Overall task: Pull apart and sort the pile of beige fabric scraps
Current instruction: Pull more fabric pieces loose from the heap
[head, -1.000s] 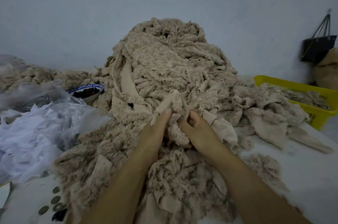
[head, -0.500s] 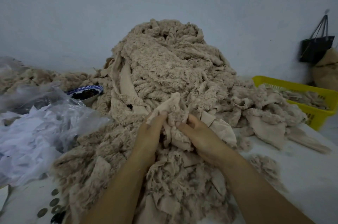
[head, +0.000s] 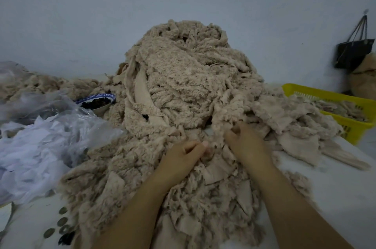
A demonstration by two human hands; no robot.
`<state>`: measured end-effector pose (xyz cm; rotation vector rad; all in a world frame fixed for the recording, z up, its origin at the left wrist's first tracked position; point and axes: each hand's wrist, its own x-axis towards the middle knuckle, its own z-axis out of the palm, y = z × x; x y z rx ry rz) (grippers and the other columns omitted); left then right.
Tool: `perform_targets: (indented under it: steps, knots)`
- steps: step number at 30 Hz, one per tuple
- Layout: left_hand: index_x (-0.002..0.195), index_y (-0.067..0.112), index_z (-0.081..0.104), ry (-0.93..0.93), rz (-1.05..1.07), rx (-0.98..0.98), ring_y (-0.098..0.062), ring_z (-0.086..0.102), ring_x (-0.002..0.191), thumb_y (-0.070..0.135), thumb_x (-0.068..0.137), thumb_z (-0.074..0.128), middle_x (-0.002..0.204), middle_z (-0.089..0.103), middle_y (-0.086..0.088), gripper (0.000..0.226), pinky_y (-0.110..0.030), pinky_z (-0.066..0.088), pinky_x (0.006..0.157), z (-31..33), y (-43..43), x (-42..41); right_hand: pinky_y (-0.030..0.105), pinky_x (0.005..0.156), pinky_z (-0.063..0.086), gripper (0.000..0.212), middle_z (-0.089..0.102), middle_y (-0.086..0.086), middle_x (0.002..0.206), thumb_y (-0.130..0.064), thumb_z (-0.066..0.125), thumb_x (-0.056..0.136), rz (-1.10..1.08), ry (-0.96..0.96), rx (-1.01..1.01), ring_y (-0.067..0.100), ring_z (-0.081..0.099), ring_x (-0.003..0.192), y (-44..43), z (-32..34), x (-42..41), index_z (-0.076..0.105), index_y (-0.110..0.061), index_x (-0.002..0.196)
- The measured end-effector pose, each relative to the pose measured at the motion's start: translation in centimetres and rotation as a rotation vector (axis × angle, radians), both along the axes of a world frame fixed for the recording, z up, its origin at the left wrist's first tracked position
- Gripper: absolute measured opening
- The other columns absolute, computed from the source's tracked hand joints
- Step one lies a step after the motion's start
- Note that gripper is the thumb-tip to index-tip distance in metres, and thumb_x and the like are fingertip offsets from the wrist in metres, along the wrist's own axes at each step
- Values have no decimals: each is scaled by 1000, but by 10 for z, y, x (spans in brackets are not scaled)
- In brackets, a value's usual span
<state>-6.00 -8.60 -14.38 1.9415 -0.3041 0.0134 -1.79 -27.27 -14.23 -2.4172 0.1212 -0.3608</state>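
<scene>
Bowl [head: 95,104] left, basket [head: 356,125] right of pile [head: 183,86]

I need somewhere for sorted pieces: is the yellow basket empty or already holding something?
Holding something: beige fabric scraps lie inside the yellow basket, between its rims.

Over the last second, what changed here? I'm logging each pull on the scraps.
The right hand has moved right, taking along the tuft that both hands held up, and now grips scraps at the edge of the beige pile. The left hand has sunk slightly, fingers curled; whether it holds anything is unclear. The yellow basket and bowl have not moved.
</scene>
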Motion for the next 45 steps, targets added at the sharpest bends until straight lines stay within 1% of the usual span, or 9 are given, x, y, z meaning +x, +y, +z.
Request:
perform_targets:
  steps: [5, 10, 19, 23, 26, 32, 37, 41, 45]
  knots:
    - [69, 28, 66, 9, 1, -17, 0, 58, 56, 67, 84, 53, 61, 64, 14, 44, -12, 43, 58, 1, 0, 0, 21, 53, 38, 29, 50, -9, 67, -29, 56, 100, 260, -276, 345, 5, 48, 59, 24, 7, -10, 46, -29, 72]
    - [109, 36, 68, 21, -27, -29, 4, 67, 86, 69, 80, 59, 96, 72, 22, 45, -10, 50, 72, -1, 3, 2, 38, 60, 49, 33, 52, 21, 72, -41, 59, 98, 422, -84, 883, 25, 55, 66, 43, 5, -19, 51, -13, 81]
    - [70, 23, 73, 204, 297, -526, -13, 69, 61, 41, 99, 58, 70, 72, 2, 37, -25, 52, 60, 10, 7, 3, 32, 58, 38, 40, 41, -12, 56, -45, 56, 98, 291, -106, 646, 10, 40, 57, 44, -1, -13, 40, -21, 70]
    - [86, 35, 61, -53, 190, -248, 3, 60, 57, 71, 78, 60, 67, 67, 16, 37, -9, 43, 51, 11, 3, -1, 18, 49, 37, 40, 43, -14, 53, -43, 58, 97, 289, -144, 662, 6, 42, 53, 42, 0, -15, 44, -19, 69]
    - [101, 38, 63, -93, 132, -134, 9, 65, 71, 52, 86, 70, 83, 70, 28, 22, -6, 45, 57, 7, -3, -1, 15, 44, 38, 42, 50, -10, 51, -50, 53, 98, 308, -94, 703, 4, 48, 48, 41, 1, -17, 52, -21, 67]
    - [83, 10, 57, 315, 199, -964, -7, 30, 30, 36, 94, 57, 38, 36, 2, 28, -18, 23, 33, 13, 11, 6, 12, 45, 38, 64, 57, -7, 48, -69, 37, 94, 397, -44, 576, 1, 50, 42, 44, 3, -25, 66, -25, 57]
    - [119, -4, 58, 530, -67, -1456, -9, 64, 48, 31, 84, 59, 81, 69, -15, 49, -14, 44, 34, 18, 17, 1, 21, 72, 47, 92, 71, -15, 82, -101, 22, 62, 452, 106, 447, -6, 62, 74, 52, -4, -28, 73, -31, 94]
    - [117, -6, 70, 561, -134, -1215, -21, 75, 71, 32, 87, 58, 105, 72, -23, 50, -22, 57, 48, 18, 8, 0, 36, 84, 57, 59, 76, -2, 108, -78, 52, 81, 426, 214, 1011, 15, 71, 100, 50, 0, -22, 73, -31, 110]
    - [123, -1, 66, 398, -52, -817, -10, 59, 61, 51, 85, 61, 81, 64, -9, 65, -18, 51, 54, 13, -3, 2, 50, 74, 59, 37, 71, 21, 89, -52, 63, 92, 331, 72, 954, 31, 69, 78, 47, 2, -17, 69, -16, 85]
